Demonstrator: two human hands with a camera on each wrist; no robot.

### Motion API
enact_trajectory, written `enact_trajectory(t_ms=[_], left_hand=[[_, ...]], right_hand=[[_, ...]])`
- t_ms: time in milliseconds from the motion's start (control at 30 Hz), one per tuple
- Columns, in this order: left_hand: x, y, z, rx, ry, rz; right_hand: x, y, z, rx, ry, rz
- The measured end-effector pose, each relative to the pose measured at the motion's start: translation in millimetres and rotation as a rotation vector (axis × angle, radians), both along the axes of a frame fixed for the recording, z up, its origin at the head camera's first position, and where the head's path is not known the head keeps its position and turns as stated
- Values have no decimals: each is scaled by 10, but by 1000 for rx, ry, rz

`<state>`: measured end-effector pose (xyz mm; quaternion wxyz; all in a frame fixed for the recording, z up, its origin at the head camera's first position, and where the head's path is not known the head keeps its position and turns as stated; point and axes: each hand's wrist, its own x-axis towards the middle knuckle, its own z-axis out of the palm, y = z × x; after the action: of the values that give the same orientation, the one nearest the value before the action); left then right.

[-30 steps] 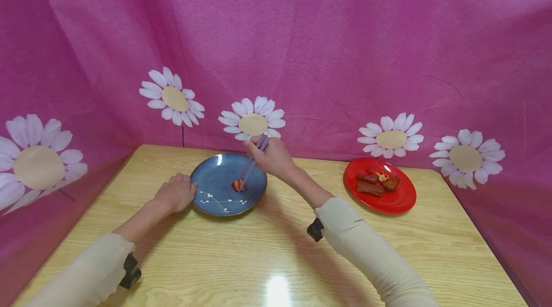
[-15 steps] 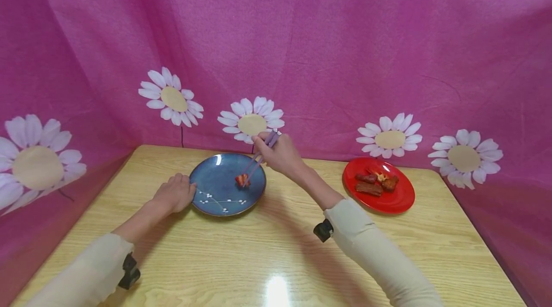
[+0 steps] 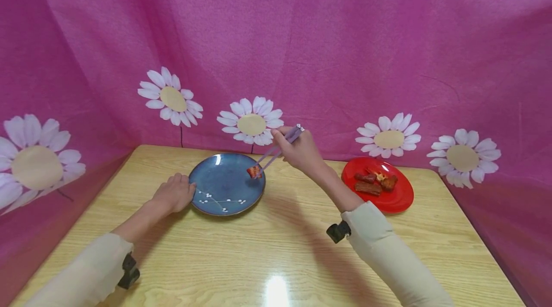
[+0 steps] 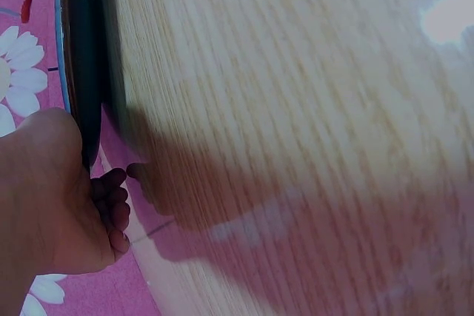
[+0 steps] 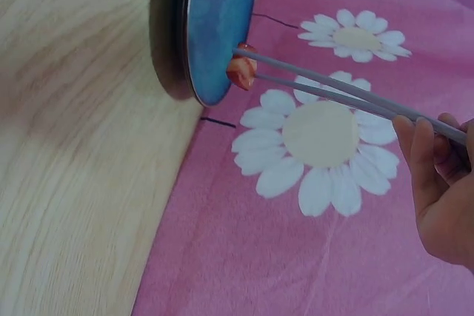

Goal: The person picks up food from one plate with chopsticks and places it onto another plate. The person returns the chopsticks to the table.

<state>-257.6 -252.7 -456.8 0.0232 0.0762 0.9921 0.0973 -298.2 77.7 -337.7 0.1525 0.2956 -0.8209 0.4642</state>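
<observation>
My right hand (image 3: 299, 151) holds a pair of purple-grey chopsticks (image 5: 333, 88). Between their tips a small reddish-brown piece of food (image 3: 255, 172) is pinched, lifted over the right side of the blue plate (image 3: 224, 177). White blossoms on a thin branch decorate that plate. At its left rim, my left hand (image 3: 174, 194) grips the edge. In the left wrist view the fingers (image 4: 117, 209) curl beneath the rim, and the plate hides part of the thumb side.
A red plate (image 3: 403, 201) with several pieces of meat (image 3: 368, 188) stands at the right of the wooden table (image 3: 241, 259). Behind the table hangs a pink cloth (image 3: 327, 58) with large white daisies. Dark wrist cameras (image 3: 338, 232) are worn at the sleeves.
My right hand has moved right and slightly up with the chopsticks, lifting the piece of food off the middle of the blue plate toward its right rim. The left hand stays put.
</observation>
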Motion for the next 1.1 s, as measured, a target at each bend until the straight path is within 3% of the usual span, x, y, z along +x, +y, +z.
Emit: enact_trajectory(t_ms=[1100], left_hand=[[-20,-12,-52,-1,-4,10]], right_hand=[[93,1020,156,52,23,-229]])
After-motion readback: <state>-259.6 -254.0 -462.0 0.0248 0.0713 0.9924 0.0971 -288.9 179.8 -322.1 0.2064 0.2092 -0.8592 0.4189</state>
